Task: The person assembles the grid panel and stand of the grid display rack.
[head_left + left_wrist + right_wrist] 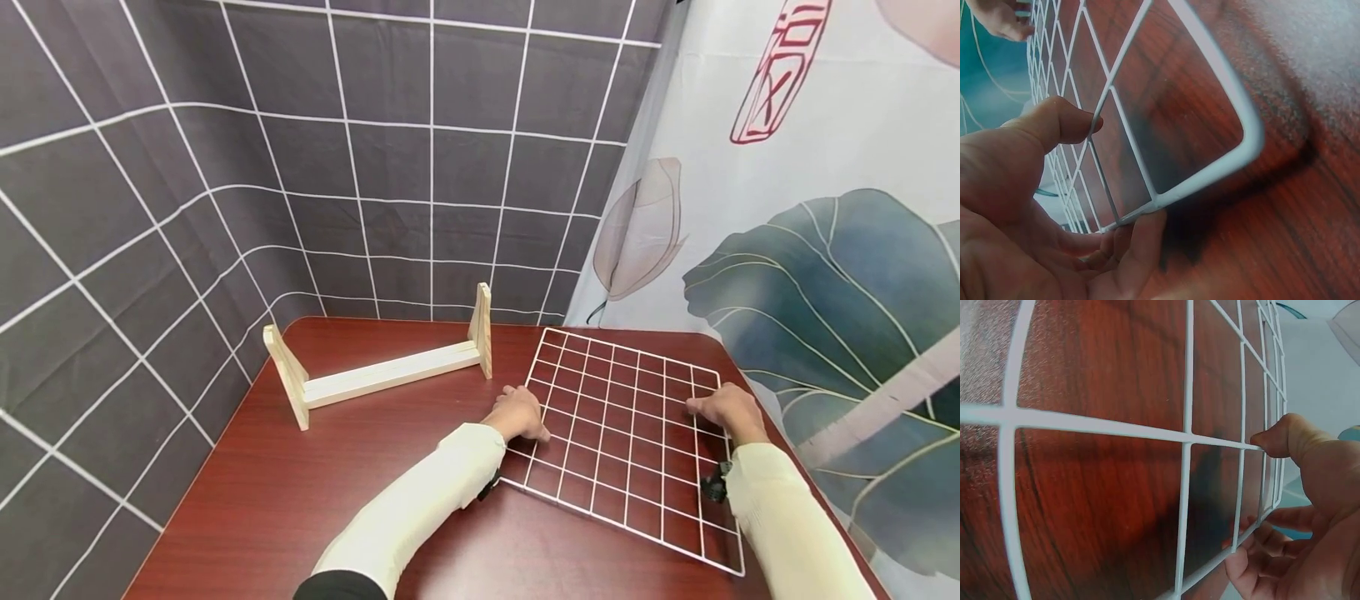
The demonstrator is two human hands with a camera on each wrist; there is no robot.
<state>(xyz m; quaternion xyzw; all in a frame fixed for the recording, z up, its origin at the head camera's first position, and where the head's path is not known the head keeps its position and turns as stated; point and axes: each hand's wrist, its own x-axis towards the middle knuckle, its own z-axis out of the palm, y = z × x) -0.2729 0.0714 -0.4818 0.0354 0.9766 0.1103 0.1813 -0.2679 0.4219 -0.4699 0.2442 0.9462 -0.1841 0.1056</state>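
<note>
A white wire grid panel (624,526) spans the space between both hands, over the right part of the red-brown table. My left hand (519,414) grips its left edge; in the left wrist view the thumb lies over a wire and the fingers curl under the rim near a rounded corner (1250,134). On the opposite edge, my right hand (731,410) holds the panel, with the thumb (1275,439) on a cross wire and the fingers below the outer wire. Shadows of the wires fall on the tabletop beneath.
To the left on the table (247,508) stands a pale wooden frame (393,372), two upright end pieces joined by a long slat. A dark cloth with white grid lines (390,158) hangs behind, and a leaf-printed white curtain (697,108) hangs at the right.
</note>
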